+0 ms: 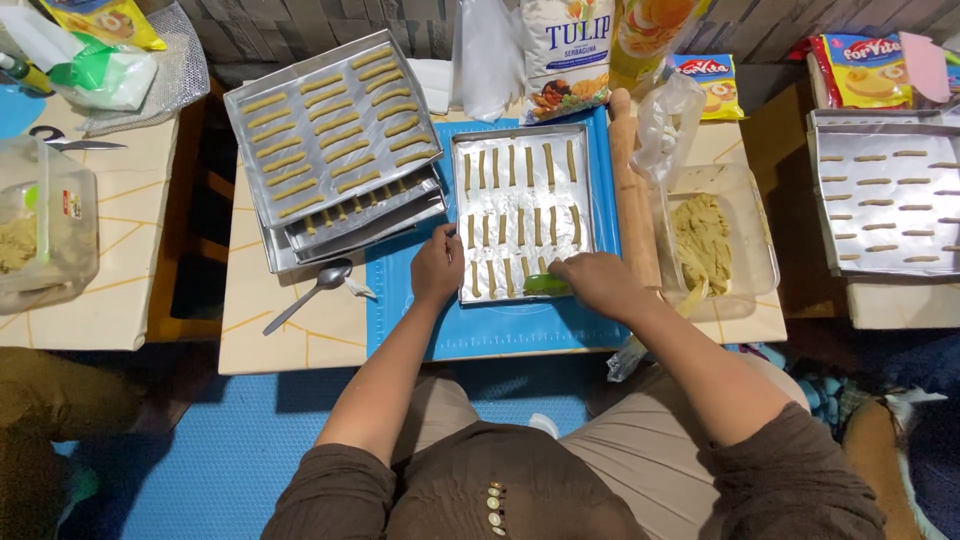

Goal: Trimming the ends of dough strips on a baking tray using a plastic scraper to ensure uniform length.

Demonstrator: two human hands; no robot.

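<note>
two hands over one baking tray (522,140) | left hand (437,268) curled, fingertips on tray's near-left edge | right hand (598,283) closed around green scraper (543,284), pressed on tray's near edge | dough sticks (521,222) just beyond both hands | rolling pin (632,190) beside right hand

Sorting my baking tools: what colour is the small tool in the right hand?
Bright green tool, under the right hand, over the baking tray; head view.
</note>
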